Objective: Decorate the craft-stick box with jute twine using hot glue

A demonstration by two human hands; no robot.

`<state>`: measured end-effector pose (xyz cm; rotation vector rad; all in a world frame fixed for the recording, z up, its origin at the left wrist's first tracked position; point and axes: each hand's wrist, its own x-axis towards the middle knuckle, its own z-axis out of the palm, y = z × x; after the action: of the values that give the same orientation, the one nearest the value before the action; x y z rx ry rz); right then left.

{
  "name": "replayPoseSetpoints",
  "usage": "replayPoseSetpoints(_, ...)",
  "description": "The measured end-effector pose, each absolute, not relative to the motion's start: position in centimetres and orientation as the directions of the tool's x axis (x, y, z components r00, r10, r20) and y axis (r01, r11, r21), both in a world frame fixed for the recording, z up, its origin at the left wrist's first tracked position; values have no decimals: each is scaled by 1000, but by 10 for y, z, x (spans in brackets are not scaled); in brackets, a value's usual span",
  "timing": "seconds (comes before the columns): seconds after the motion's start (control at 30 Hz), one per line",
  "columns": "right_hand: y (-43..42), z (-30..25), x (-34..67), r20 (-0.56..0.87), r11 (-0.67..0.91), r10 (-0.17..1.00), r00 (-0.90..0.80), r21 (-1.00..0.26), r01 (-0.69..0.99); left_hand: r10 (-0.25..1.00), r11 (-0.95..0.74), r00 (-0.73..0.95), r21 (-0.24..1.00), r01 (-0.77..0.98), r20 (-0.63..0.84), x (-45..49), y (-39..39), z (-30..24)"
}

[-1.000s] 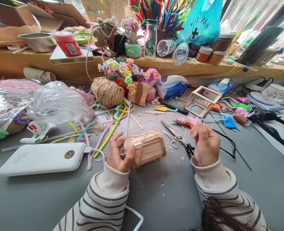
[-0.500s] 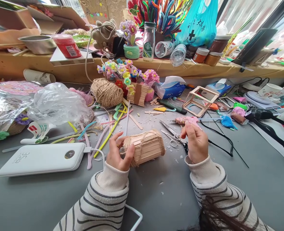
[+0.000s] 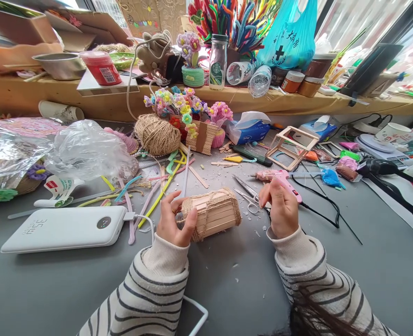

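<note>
My left hand [image 3: 176, 219] grips the left end of a small box of craft sticks [image 3: 217, 215], its thumb in front and fingers behind. Jute twine [image 3: 211, 199] wraps both ends of the box and crosses its side. To the right, my right hand [image 3: 280, 207] is held above the table with thumb and fingertips pinched together; whatever is in the pinch is too small to make out. Just left of and behind that hand lie scissors [image 3: 245, 185] and a smaller pair of scissors [image 3: 251, 206]. A pink glue gun [image 3: 286, 183] lies behind it, partly covered by the fingers.
A white power bank [image 3: 62, 228] with a cable lies at left. Behind are a ball of twine [image 3: 157, 134], pipe-cleaner flowers [image 3: 185, 107], a tissue pack [image 3: 249, 128] and a stick frame [image 3: 292, 147]. Plastic bags [image 3: 83, 149] crowd the far left. Glue scraps dot the table.
My right hand has shifted slightly left, showing more of the glue gun. My left hand keeps its grip on the box. The view has turned slightly.
</note>
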<state>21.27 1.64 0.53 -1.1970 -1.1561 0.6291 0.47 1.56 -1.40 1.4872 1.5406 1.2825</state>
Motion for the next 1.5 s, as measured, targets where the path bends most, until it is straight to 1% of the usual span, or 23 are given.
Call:
replayPoseSetpoints(0.03,16,5,211,336,288,879,339,-940,185,970,-114,-161,929,352,180,5,16,-14)
replayPoseSetpoints(0.1,13,6,205,262,224,916,305,-962,156,969,-117,-164,926,359,186,4,15,-15)
replayPoseSetpoints(0.2,9,7,190,93,90,983,155,-996,27,965,-128,-167,916,380,205,4,15,-16)
replayPoseSetpoints(0.27,7,7,179,8,11,997,78,-999,-43,961,-141,-166,910,390,219,5,15,-16)
replayPoseSetpoints(0.37,6,8,170,-87,-73,988,127,-991,-110,956,-166,-155,897,409,248,7,13,-15)
replayPoseSetpoints(0.43,7,9,168,-126,-108,981,148,-986,-125,951,-187,-147,882,434,274,8,12,-13)
replayPoseSetpoints(0.5,7,10,167,-131,-120,987,97,-986,-114,943,-203,-146,864,460,299,10,11,-11)
replayPoseSetpoints(0.6,6,11,163,-83,-81,996,28,-993,-83,935,-220,-146,853,473,323,12,9,-10)
replayPoseSetpoints(0.67,5,10,160,-59,-56,997,47,-996,-67,935,-225,-145,856,466,325,12,9,-10)
replayPoseSetpoints(0.77,4,6,157,-63,-58,994,89,-996,-62,934,-225,-146,857,464,325,12,9,-11)
replayPoseSetpoints(1.0,4,-3,162,-17,-7,997,72,-991,-136,918,-246,-160,838,488,363,11,10,-14)
replayPoseSetpoints(1.1,5,-5,164,-21,-7,996,90,-988,-153,899,-286,-150,811,511,412,11,10,-17)
replayPoseSetpoints(1.2,5,-5,165,-40,-28,998,41,-964,-265,849,-366,-131,749,553,512,9,11,-20)
replayPoseSetpoints(1.27,5,-5,165,-41,-33,999,21,-952,-304,800,-434,-99,684,586,592,7,12,-21)
replayPoseSetpoints(1.37,6,-8,167,-56,-36,996,72,-964,-263,720,-529,-22,569,630,693,5,13,-22)
replayPoseSetpoints(1.5,10,-14,173,-67,-44,988,138,-986,-162,669,-570,57,463,679,741,5,12,-21)
